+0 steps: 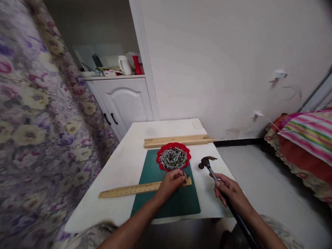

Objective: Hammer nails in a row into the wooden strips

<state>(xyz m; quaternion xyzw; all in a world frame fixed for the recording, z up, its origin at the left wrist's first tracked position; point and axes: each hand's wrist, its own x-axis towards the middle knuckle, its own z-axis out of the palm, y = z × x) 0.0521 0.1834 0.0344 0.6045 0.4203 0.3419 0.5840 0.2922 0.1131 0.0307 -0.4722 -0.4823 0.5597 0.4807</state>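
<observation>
In my right hand [229, 192] is a claw hammer [213, 173], gripped along its shaft. The hammer's head is raised beside the green mat [178, 205], to the right of my left hand [171, 182]. That left hand is closed in a pinch at the right end of a wooden strip [124, 191] dotted with small holes or nail heads. A small dark nail [187, 176] stands up at its fingertips; the exact contact is hard to make out. Just beyond the left hand, a red scalloped dish [158, 159] full of loose silvery nails [173, 158] sits on the mat.
Two wooden strips [178, 140] lie behind the dish on the white table [119, 166]. A floral curtain [52, 138] hangs at left beside a white cabinet [124, 100]. To the right are wall plugs [258, 114] and a bed with a striped cover [308, 128].
</observation>
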